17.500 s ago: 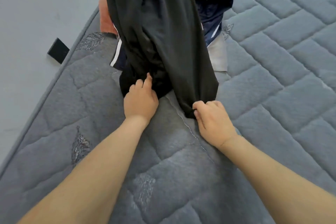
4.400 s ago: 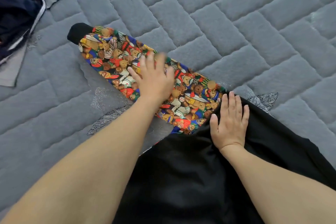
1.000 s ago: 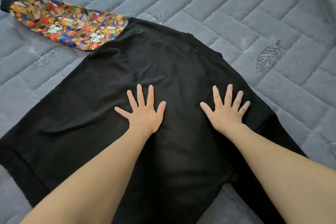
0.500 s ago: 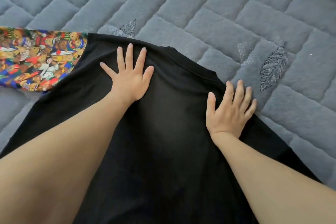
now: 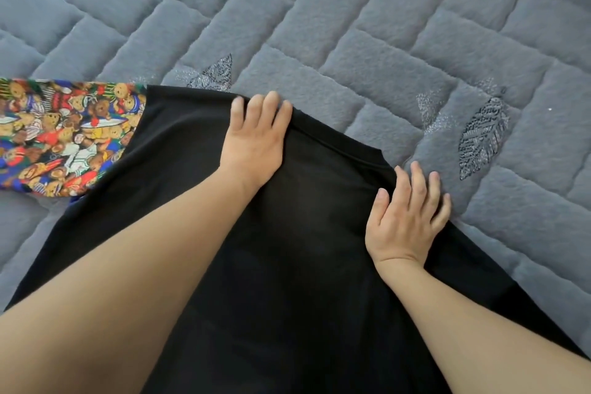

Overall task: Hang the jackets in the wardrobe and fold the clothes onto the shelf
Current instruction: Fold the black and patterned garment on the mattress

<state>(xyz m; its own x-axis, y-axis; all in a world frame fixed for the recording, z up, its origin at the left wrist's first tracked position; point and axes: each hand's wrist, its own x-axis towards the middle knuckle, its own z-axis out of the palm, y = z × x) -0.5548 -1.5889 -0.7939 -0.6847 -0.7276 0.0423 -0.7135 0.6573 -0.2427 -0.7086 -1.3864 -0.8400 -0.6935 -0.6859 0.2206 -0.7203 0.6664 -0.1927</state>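
The left hand (image 5: 256,141) presses flat, fingers straight, on the black fabric garment (image 5: 287,265) near its top edge. The right hand (image 5: 406,217), at 4 o'clock from it, lies open across the garment's edge on the grey quilted mattress (image 5: 351,25).

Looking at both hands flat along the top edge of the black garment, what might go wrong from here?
The right hand lies half off the black garment on the mattress, so that shoulder might bunch. The left hand covers the collar, possibly trapping a crease. The teddy-bear sleeve lies spread out and may get folded crookedly.
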